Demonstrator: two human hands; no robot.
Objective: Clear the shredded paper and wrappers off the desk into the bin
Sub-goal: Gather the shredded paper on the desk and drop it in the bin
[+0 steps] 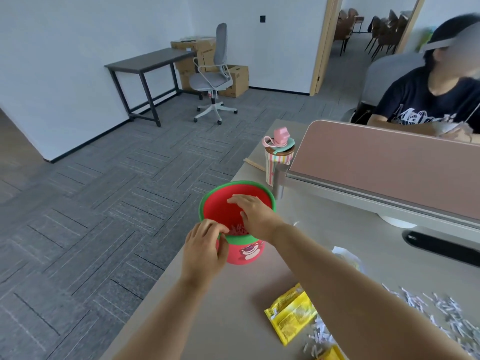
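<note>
Red, green-rimmed bin (241, 253); yellow wrappers (291, 315)

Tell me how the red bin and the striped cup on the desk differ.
The red bin is open-topped, with a green rim and a bear picture on its side; the striped cup is closed by a pink lid with a loop. The bin is wider than the cup. The left hand grips the bin's rim and the right hand hovers over its mouth, while nobody touches the cup. Both stand upright near the desk's left edge.
</note>
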